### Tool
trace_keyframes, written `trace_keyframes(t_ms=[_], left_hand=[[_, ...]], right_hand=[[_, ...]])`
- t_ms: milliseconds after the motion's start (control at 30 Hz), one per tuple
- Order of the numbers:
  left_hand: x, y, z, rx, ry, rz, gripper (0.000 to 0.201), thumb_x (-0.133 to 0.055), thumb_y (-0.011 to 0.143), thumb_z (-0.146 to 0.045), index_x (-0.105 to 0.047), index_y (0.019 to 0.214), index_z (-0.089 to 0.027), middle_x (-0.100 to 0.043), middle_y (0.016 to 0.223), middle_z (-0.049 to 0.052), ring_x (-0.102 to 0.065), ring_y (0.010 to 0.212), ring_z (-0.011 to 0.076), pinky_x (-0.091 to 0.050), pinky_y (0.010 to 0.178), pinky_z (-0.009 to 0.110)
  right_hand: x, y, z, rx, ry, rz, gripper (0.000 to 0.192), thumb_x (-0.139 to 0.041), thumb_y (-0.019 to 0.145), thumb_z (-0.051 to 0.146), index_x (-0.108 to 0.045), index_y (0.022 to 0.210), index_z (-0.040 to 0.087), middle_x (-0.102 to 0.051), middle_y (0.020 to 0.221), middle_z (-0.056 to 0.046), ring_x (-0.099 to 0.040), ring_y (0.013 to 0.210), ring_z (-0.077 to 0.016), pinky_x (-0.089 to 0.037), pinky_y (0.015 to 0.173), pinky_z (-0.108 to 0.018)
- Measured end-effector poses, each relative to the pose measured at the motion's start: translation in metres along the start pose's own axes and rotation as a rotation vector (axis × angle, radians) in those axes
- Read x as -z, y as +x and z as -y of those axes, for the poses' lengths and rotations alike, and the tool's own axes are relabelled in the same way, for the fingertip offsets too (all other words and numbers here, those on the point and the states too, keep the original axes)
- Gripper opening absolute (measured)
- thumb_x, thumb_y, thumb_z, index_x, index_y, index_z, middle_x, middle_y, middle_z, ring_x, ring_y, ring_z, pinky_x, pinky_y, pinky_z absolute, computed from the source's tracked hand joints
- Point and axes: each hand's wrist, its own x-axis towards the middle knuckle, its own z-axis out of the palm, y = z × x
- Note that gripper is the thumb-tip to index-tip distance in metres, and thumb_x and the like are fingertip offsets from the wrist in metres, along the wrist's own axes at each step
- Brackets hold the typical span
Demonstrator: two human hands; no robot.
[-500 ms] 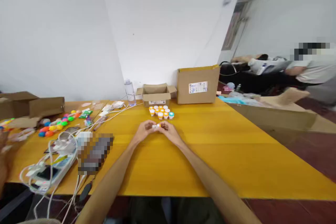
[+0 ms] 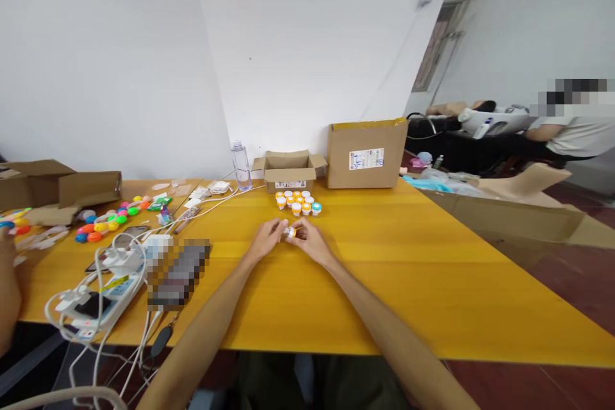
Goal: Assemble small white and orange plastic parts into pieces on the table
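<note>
A small white jar (image 2: 289,232) with an orange lid lies sideways between my two hands, just above the table. My left hand (image 2: 267,238) grips its white end, and my right hand (image 2: 307,240) has its fingers closed around the orange-lidded end. Just beyond my fingers stands a cluster of several similar small jars (image 2: 296,208), mostly with orange-and-white lids. One jar in that group, at its right front, has a teal lid (image 2: 316,205). Behind the cluster sits an open cardboard box (image 2: 290,175); its inside bottom is hidden.
A large closed carton (image 2: 365,170) stands at the back right, with a clear bottle (image 2: 241,166) left of the open box. Power strip (image 2: 113,307), cables and a phone (image 2: 180,275) lie left, near colourful balls (image 2: 100,227). Another person's arm (image 2: 7,295) shows at far left.
The view has shifted slightly, moving the scene a little right. The jar has turned a bit in my fingers, its lid end tilting downward. Both hands keep hold of it.
</note>
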Motion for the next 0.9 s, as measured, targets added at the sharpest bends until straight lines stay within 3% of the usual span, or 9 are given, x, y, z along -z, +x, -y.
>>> trace_keyframes(t_ms=[167, 300, 367, 467, 533, 767, 833, 900], left_hand=[[0.01, 0.001, -0.001, 0.02, -0.027, 0.172, 0.053, -0.048, 0.084, -0.065, -0.055, 0.059, -0.019, -0.05, 0.049, -0.003, -0.048, 0.053, 0.0127, -0.038, 0.057, 0.026], [0.01, 0.003, 0.005, -0.009, 0.026, 0.106, 0.047, -0.056, 0.081, -0.062, -0.06, 0.064, -0.018, -0.057, 0.057, -0.002, -0.05, 0.058, 0.0139, -0.039, 0.06, 0.027], [0.008, 0.003, 0.007, -0.033, -0.012, 0.056, 0.043, -0.057, 0.081, -0.06, -0.064, 0.075, -0.018, -0.062, 0.068, 0.0, -0.055, 0.065, 0.0154, -0.043, 0.064, 0.027], [0.006, 0.004, 0.011, -0.064, -0.109, 0.077, 0.043, -0.059, 0.082, -0.058, -0.064, 0.1, -0.02, -0.065, 0.079, 0.0, -0.058, 0.072, 0.0164, -0.046, 0.069, 0.028], [0.006, 0.003, 0.012, -0.082, -0.139, 0.107, 0.043, -0.062, 0.081, -0.056, -0.062, 0.105, -0.02, -0.064, 0.078, -0.001, -0.058, 0.071, 0.0157, -0.046, 0.069, 0.027], [0.005, 0.003, 0.01, -0.059, -0.011, 0.055, 0.045, -0.052, 0.086, -0.06, -0.057, 0.071, -0.019, -0.053, 0.06, -0.003, -0.048, 0.06, 0.013, -0.04, 0.061, 0.026], [0.007, 0.003, 0.009, -0.054, 0.004, 0.031, 0.044, -0.053, 0.085, -0.061, -0.058, 0.071, -0.019, -0.056, 0.064, -0.002, -0.05, 0.063, 0.0139, -0.041, 0.063, 0.027], [0.008, 0.004, 0.009, -0.056, -0.042, 0.043, 0.041, -0.057, 0.083, -0.06, -0.062, 0.084, -0.019, -0.06, 0.071, -0.001, -0.053, 0.067, 0.015, -0.042, 0.065, 0.027]], right_hand=[[0.002, 0.001, -0.002, -0.014, 0.013, 0.017, 0.035, -0.08, 0.057, 0.035, -0.055, 0.078, 0.023, -0.067, 0.072, 0.002, -0.065, 0.069, -0.018, -0.053, 0.067, -0.032], [0.0, 0.002, -0.001, -0.008, -0.012, 0.02, 0.034, -0.079, 0.058, 0.035, -0.055, 0.078, 0.023, -0.067, 0.069, 0.003, -0.066, 0.067, -0.0185, -0.053, 0.065, -0.032], [-0.001, 0.002, -0.001, 0.009, -0.034, 0.016, 0.033, -0.079, 0.059, 0.035, -0.055, 0.078, 0.023, -0.067, 0.069, 0.003, -0.066, 0.067, -0.0186, -0.053, 0.064, -0.031], [-0.001, 0.003, 0.0, 0.032, -0.055, -0.005, 0.033, -0.079, 0.06, 0.037, -0.055, 0.078, 0.023, -0.067, 0.07, 0.003, -0.067, 0.068, -0.0187, -0.054, 0.065, -0.032], [0.0, 0.004, -0.001, 0.034, -0.053, -0.024, 0.034, -0.079, 0.06, 0.038, -0.055, 0.079, 0.024, -0.068, 0.072, 0.003, -0.067, 0.07, -0.0191, -0.055, 0.066, -0.032], [-0.001, 0.002, -0.001, 0.039, -0.085, 0.027, 0.033, -0.079, 0.062, 0.037, -0.054, 0.079, 0.024, -0.068, 0.071, 0.003, -0.067, 0.067, -0.0185, -0.054, 0.064, -0.032], [-0.001, 0.003, -0.002, 0.039, -0.089, 0.012, 0.033, -0.079, 0.061, 0.036, -0.054, 0.078, 0.024, -0.068, 0.071, 0.003, -0.067, 0.068, -0.0186, -0.054, 0.066, -0.032], [0.0, 0.004, -0.002, 0.036, -0.088, -0.02, 0.033, -0.079, 0.061, 0.037, -0.055, 0.078, 0.023, -0.068, 0.071, 0.003, -0.068, 0.069, -0.0188, -0.055, 0.067, -0.033]])
